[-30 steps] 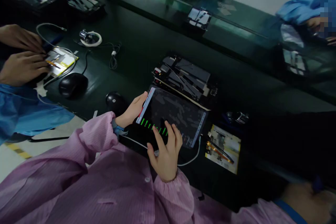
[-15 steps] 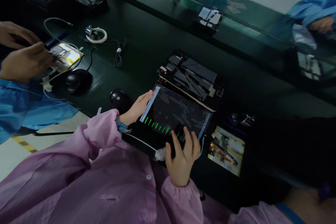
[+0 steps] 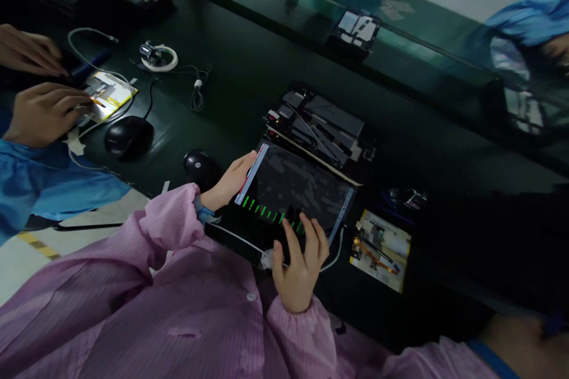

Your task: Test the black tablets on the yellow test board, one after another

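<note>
A dark tablet [image 3: 297,189] with a row of green marks along its near edge lies tilted in front of me. My left hand [image 3: 231,180] grips its left edge, thumb on the frame. My right hand [image 3: 297,263] rests at the near edge with fingers spread flat on the screen, fingertips over the green marks. A white cable [image 3: 331,257] runs from the tablet's near right corner. Behind the tablet sits an opened device [image 3: 320,124] showing black internal parts.
A black mouse [image 3: 200,166] lies left of my left hand, a second mouse [image 3: 127,136] farther left. A co-worker in a blue sleeve [image 3: 40,183] handles a yellow-edged board [image 3: 109,95] at left. A printed card [image 3: 380,249] lies to the right. Trays stand along the back.
My right hand has slid along the tablet's near edge, first rightward, then slightly back left. The left hand keeps its hold. The co-worker's hands shifted over the board.
</note>
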Motion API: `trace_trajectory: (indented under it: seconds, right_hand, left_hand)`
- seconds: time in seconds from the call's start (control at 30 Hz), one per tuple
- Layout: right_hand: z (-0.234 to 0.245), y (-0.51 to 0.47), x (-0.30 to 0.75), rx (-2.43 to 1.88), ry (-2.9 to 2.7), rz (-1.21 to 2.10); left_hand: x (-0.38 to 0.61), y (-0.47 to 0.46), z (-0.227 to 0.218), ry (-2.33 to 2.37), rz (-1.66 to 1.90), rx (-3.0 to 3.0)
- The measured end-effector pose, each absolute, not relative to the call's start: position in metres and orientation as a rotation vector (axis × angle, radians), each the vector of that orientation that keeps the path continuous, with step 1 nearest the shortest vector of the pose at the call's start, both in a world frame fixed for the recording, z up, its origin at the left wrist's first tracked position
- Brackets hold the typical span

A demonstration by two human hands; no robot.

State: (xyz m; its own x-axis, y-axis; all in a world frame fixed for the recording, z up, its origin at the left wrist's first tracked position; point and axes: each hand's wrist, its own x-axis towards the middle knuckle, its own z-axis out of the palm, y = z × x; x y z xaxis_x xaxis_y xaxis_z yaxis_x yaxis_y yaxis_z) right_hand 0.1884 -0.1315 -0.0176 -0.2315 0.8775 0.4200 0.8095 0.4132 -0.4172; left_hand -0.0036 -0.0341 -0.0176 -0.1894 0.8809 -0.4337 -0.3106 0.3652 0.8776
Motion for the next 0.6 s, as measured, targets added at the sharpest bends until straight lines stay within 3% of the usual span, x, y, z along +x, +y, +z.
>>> trace_trajectory:
  seconds: [0.6]
  right_hand:
    - [-0.001,-0.116,0.195,-1.432,-1.953,0.047]
  left_hand:
    - [-0.004,-0.036,-0.014,1.217,1.215,0.595]
